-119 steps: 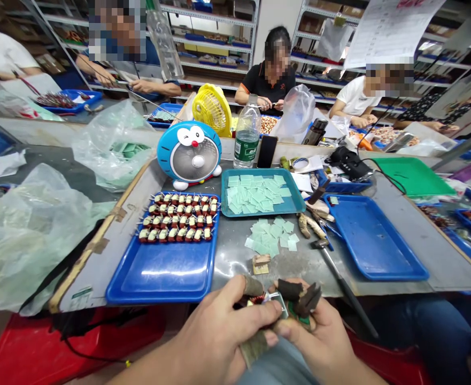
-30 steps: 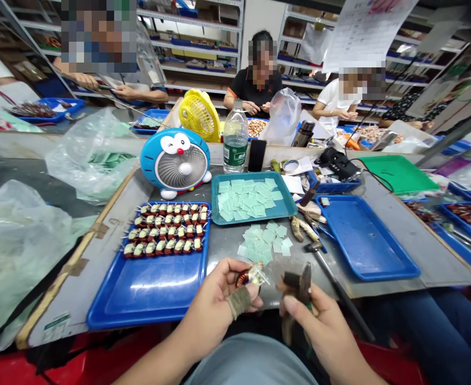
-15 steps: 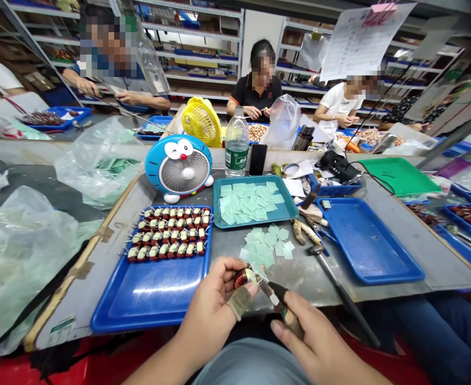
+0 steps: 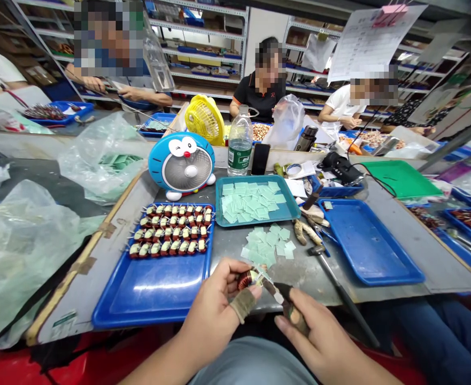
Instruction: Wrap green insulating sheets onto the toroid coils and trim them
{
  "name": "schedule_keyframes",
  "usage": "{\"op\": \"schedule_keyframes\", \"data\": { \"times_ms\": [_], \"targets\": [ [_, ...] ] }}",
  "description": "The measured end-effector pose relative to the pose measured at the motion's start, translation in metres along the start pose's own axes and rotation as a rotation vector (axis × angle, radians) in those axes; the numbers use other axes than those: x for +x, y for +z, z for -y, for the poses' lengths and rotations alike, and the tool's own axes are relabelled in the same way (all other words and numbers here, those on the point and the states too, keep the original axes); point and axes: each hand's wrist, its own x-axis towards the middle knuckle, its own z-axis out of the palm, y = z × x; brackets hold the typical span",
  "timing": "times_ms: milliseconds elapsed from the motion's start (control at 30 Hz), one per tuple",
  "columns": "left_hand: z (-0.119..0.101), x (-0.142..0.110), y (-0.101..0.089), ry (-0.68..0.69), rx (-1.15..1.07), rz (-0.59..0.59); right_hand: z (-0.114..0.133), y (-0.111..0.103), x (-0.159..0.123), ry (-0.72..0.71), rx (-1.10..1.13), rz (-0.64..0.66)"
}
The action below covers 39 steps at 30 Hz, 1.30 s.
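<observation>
Left hand (image 4: 219, 299) pinches a copper-wound toroid coil (image 4: 248, 279); right hand (image 4: 311, 342) grips pliers (image 4: 289, 310), apparently at the coil's leads. A pliers slip could nick the winding.

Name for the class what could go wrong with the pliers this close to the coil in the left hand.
The pliers in the right hand sit right by the coil in the left hand, so their tips might nick its copper wire. They could also pinch the left thumb, despite its cover. A slip might scatter the loose green squares just beyond.
</observation>
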Motion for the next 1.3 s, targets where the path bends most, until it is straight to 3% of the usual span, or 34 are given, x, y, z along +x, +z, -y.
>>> {"op": "schedule_keyframes", "data": {
  "times_ms": [200,333,533,600,733,833,967,1033,1300],
  "targets": [
    [0.006,-0.003,0.000,0.060,0.099,-0.087,0.003,0.009,0.004,0.034,0.000,-0.040],
    [-0.002,0.004,-0.011,-0.055,-0.018,-0.050,0.000,0.009,-0.001,0.052,0.088,0.006],
    [-0.004,0.011,-0.010,-0.268,-0.188,0.061,-0.009,0.007,-0.001,0.246,0.683,-0.157],
    [-0.002,0.010,-0.004,-0.267,-0.204,0.097,-0.001,0.004,0.009,0.183,0.821,-0.111],
    [-0.003,0.002,0.002,-0.259,-0.194,0.161,0.011,-0.003,0.027,0.057,0.823,-0.034],
    [-0.006,-0.004,0.000,-0.125,-0.021,0.196,0.011,-0.003,0.027,0.090,0.933,-0.043],
    [-0.008,-0.007,-0.006,0.292,0.432,0.215,0.008,-0.002,0.021,0.137,1.099,-0.035],
    [-0.007,-0.006,-0.008,0.430,0.548,0.246,0.006,-0.002,0.019,0.118,1.142,-0.027],
    [-0.010,-0.002,-0.007,0.564,0.670,0.276,0.006,0.000,0.015,0.047,1.192,-0.038]
  ]
}}
